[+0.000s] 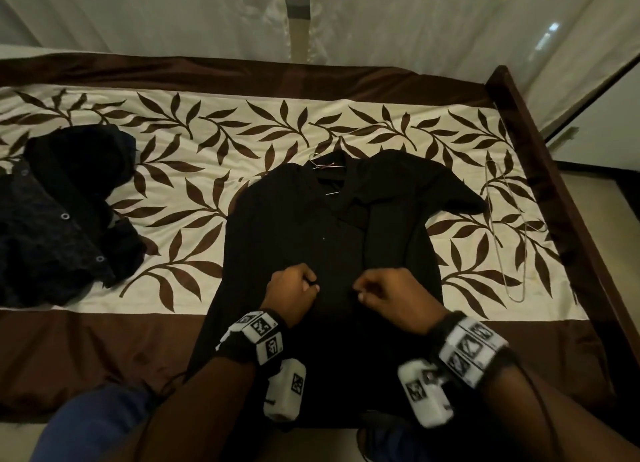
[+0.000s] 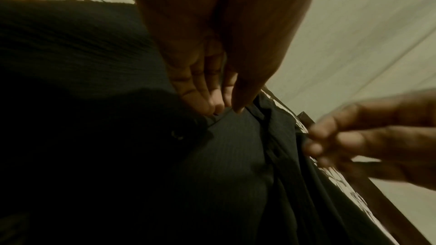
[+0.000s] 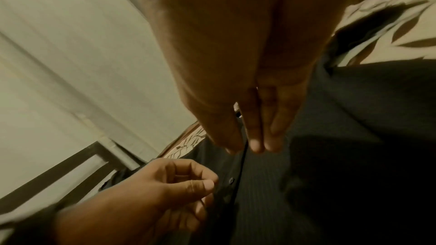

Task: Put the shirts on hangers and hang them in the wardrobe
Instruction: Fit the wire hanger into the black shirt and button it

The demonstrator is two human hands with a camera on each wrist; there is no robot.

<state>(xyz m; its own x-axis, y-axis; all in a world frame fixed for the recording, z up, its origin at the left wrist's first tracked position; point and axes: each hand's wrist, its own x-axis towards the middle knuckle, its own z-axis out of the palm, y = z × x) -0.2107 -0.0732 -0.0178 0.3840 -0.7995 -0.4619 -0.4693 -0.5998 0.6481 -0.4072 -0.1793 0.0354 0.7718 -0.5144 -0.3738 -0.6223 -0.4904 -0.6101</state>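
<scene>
Lying crumpled at the bed's point(image 1: 519, 91) left edge is a dark shirt pile point(image 1: 62, 215); at the middle a black shirt point(image 1: 329, 236) lies flat on the bedspread, a wire hanger point(image 1: 320, 165) in its collar; the left hand point(image 1: 294, 293), fingers curled, pinches the placket; the right hand point(image 1: 391, 297) curls likewise, seemingly nipping the opposite edge, though blurred; a spare hanger point(image 1: 502, 233) lies farthest right.

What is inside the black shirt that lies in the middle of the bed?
At the collar of the black shirt a thin wire hanger shows: only its hook and a short piece. The rest is covered by the cloth.
</scene>
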